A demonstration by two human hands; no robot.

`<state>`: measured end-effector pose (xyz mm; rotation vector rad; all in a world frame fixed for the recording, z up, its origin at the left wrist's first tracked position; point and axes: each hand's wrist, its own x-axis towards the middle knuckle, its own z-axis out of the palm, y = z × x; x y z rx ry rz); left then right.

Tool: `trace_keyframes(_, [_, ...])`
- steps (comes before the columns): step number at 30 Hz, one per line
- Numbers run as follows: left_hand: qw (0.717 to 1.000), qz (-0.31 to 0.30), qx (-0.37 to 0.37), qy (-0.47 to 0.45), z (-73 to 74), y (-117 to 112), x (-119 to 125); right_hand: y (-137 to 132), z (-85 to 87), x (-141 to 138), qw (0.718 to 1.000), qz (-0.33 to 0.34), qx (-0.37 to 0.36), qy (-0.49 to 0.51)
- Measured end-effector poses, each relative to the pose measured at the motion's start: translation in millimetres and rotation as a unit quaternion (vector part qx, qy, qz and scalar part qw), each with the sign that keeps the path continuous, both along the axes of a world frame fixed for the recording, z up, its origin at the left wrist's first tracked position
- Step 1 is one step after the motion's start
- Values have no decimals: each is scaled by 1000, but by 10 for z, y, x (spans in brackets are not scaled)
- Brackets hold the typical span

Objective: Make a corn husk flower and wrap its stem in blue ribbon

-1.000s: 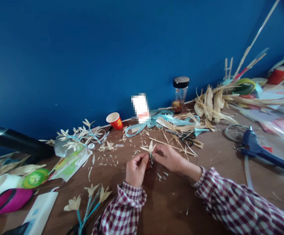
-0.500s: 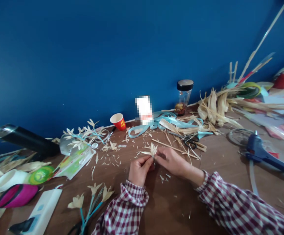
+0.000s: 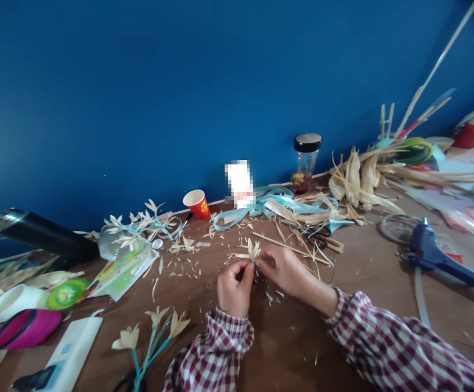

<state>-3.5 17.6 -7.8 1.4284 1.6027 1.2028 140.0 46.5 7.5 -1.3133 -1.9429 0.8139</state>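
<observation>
A small cream flower (image 3: 254, 249), its pointed petals looking like dried corn husk, stands upright between my two hands at the middle of the table. My left hand (image 3: 235, 284) is closed, thumb and forefinger pinching the flower's base. From the other side my right hand (image 3: 285, 269) pinches at the same base, its fingertips meeting those of the left. What lies between the fingertips is partly hidden. Finished-looking husk flowers on blue stems (image 3: 151, 340) lie left of my left sleeve. Small husk scraps (image 3: 275, 297) are scattered around both hands.
A blue glue gun (image 3: 429, 247) lies at right. Behind my hands are black-handled scissors (image 3: 317, 237), light blue ribbon (image 3: 275, 200), a red paper cup (image 3: 197, 204) and a lidded glass jar (image 3: 305, 163). A white power strip (image 3: 76, 348) and a black flask (image 3: 41, 231) are at left.
My left hand has turned more upright, its wrist and sleeve shifting slightly right. The flower has moved a little left and its petals are more spread. Both hands keep their pinch.
</observation>
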Motion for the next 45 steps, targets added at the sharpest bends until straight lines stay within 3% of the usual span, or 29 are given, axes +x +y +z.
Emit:
trace_keyframes(15, [997, 21, 39, 59, 16, -15, 20, -25, -30, -43, 1000, 2, -6, 15])
trace_keyframes(24, [999, 1, -22, -42, -82, 29, -30, -7, -17, -26, 999, 15, -14, 43])
trace_keyframes(32, [995, -22, -52, -79, -33, 40, -34, -11, 39, -26, 998, 27, -32, 52])
trace_keyframes(37, [998, -40, -29, -38, -57, 39, -39, -11, 21, -29, 997, 32, -36, 54])
trace_keyframes(45, [999, -5, 44, 12, -23, 6, 25, -11, -5, -50, 996, 41, -45, 72])
